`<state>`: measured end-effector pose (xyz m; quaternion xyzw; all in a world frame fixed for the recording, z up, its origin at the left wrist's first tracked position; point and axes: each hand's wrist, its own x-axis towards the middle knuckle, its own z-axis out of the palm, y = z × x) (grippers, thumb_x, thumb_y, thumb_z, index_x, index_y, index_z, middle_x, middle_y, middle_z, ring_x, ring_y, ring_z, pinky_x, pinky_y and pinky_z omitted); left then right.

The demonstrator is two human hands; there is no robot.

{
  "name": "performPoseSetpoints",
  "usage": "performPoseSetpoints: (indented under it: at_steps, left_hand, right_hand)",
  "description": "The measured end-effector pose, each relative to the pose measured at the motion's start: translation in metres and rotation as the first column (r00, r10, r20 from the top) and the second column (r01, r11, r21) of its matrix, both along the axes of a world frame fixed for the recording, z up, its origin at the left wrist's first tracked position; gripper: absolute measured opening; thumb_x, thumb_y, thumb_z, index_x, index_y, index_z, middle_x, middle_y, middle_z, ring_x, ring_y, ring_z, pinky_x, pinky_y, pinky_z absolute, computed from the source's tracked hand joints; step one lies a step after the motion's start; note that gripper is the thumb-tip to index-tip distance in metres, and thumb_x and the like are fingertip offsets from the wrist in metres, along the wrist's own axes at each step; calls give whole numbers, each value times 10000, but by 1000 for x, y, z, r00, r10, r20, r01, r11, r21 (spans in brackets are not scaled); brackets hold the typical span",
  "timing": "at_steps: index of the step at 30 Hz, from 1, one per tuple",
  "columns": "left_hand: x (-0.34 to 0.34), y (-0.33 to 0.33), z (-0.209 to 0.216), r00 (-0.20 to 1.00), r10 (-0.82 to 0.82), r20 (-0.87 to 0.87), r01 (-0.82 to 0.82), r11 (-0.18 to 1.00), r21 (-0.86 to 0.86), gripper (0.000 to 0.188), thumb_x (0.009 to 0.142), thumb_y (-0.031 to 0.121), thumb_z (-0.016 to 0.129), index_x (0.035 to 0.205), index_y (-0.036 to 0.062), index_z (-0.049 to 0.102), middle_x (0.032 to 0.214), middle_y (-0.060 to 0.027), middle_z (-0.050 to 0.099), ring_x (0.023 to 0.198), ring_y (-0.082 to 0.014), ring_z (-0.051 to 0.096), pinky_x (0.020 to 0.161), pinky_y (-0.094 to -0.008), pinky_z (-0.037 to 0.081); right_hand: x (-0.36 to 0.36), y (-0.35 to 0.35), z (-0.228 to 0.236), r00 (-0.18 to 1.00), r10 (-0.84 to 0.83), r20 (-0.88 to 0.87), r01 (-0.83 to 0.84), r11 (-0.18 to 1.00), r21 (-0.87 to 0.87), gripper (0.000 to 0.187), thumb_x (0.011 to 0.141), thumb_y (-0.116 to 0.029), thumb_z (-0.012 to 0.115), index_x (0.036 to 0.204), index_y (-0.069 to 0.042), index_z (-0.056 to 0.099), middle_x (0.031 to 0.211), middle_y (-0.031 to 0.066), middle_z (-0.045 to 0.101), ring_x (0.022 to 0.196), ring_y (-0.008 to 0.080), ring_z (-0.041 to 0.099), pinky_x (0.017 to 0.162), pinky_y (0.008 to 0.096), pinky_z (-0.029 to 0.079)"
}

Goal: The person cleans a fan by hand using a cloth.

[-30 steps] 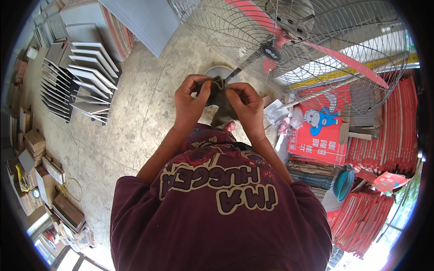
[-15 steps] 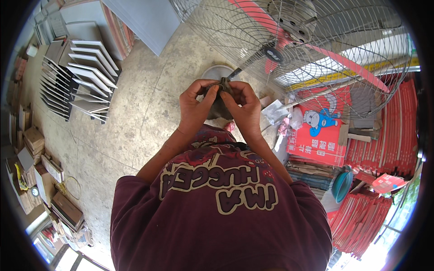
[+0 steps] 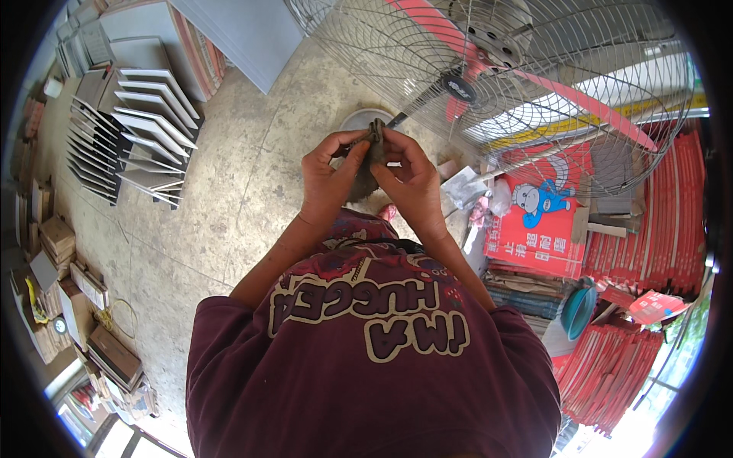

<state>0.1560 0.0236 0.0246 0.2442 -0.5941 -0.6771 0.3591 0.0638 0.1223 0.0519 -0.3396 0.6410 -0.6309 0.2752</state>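
Both hands are in front of my body, pinching a dark grey-green cloth (image 3: 363, 184) between thumbs and fingers. Its gathered upper edge sticks up between the fingertips, and the rest hangs below in a limp piece. What kind of cloth article it is, I cannot make out. My left hand (image 3: 330, 169) is closed on the cloth's left side. On the right side my right hand (image 3: 414, 172) is closed on it too, thumb and fingers pressed together. Beyond the hands, a round pale fan base (image 3: 356, 120) shows on the floor, partly hidden.
A large caged fan (image 3: 461, 88) with red blades fills the upper right. Red flat boxes (image 3: 663, 221) are stacked at the right, near a teal bowl-shaped thing (image 3: 580, 314). Tile display racks (image 3: 156, 114) stand at the left on the concrete floor (image 3: 229, 175); cartons (image 3: 112, 354) lie lower left.
The cloth's gathered top stands higher above my fingertips, now showing a folded edge. My fingers have shifted slightly along it, and both hands still grip it.
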Motion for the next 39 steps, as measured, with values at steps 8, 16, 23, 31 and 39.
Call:
performPoseSetpoints:
  at_steps: [8,16,23,31,39]
  left_hand:
    - [0,4,2,999,-36,-33,36,999,6,191,827,-10,645,1018,1,635,922,-40,664,857,-82,592,783,-218,471]
    - [1,-2,-5,998,53,-20,-53,999,-12,159,827,-12,648,984,8,642,906,-29,658,830,-68,588,747,-202,476]
    - [3,-9,1,999,44,-2,-44,991,-129,142,835,-1,640,977,6,642,889,-13,650,815,-60,564,744,-202,457]
    - [10,-11,3,982,-184,34,187,975,-121,130,845,4,625,971,11,651,897,-20,653,821,-68,569,757,-218,460]
    - [12,-12,4,962,-271,-32,272,961,38,174,855,-4,614,1025,-5,647,934,-44,667,852,-81,592,772,-226,477]
  right_hand:
    - [5,3,4,917,-13,-400,41,997,60,519,750,72,617,1239,-33,478,987,117,579,837,193,611,698,294,536]
    - [10,7,7,910,-1,-414,43,995,92,495,757,38,638,1216,-62,486,933,109,611,785,206,628,654,293,527]
    - [-4,12,1,893,-53,-447,111,988,105,337,759,-1,665,1062,-73,535,852,78,646,708,180,643,644,294,517]
    - [-16,11,21,791,-37,-611,117,989,92,294,754,12,661,1025,-71,583,849,66,620,741,190,654,661,290,517]
    - [-19,11,17,787,-93,-609,116,993,-1,230,741,45,652,944,-45,591,881,75,608,730,184,649,633,281,520]
